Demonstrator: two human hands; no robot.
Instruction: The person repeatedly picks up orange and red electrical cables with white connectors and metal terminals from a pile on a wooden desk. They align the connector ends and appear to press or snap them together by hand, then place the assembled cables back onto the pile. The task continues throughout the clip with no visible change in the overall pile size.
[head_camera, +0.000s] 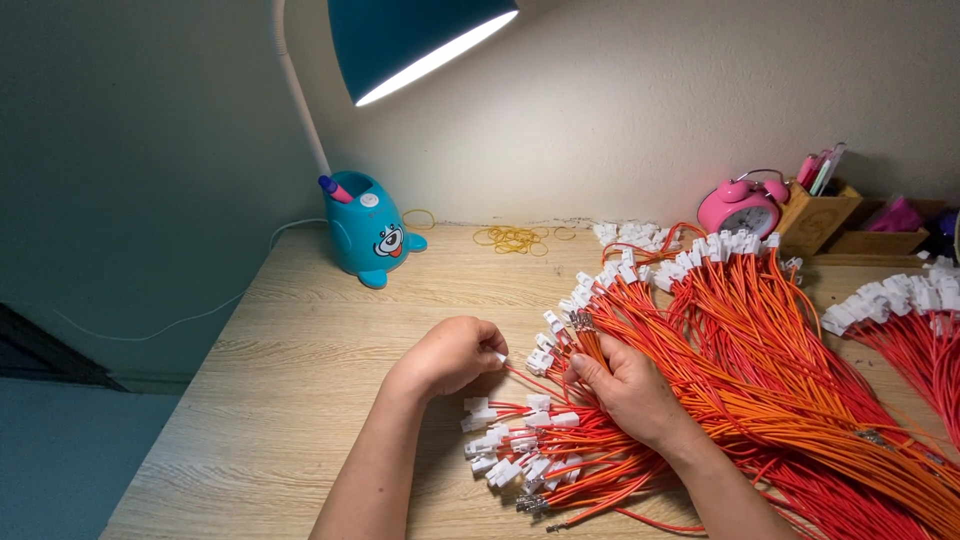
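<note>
On the desk, the left hand pinches a white connector while the right hand clamps a bundle of orange wires, keeping loose ends within reach.

Warm light pours from the teal lamp shade at the top centre, its lit rim glaring white. The wall behind glows cream in the upper middle, while the left side of the frame falls off into dim blue-grey shadow. The bench is evenly lit in the middle, soft shadows pooling under both forearms. Focus is crisp centrally; the right edge softens slightly, with mild wide-angle stretch at the corners.
</note>
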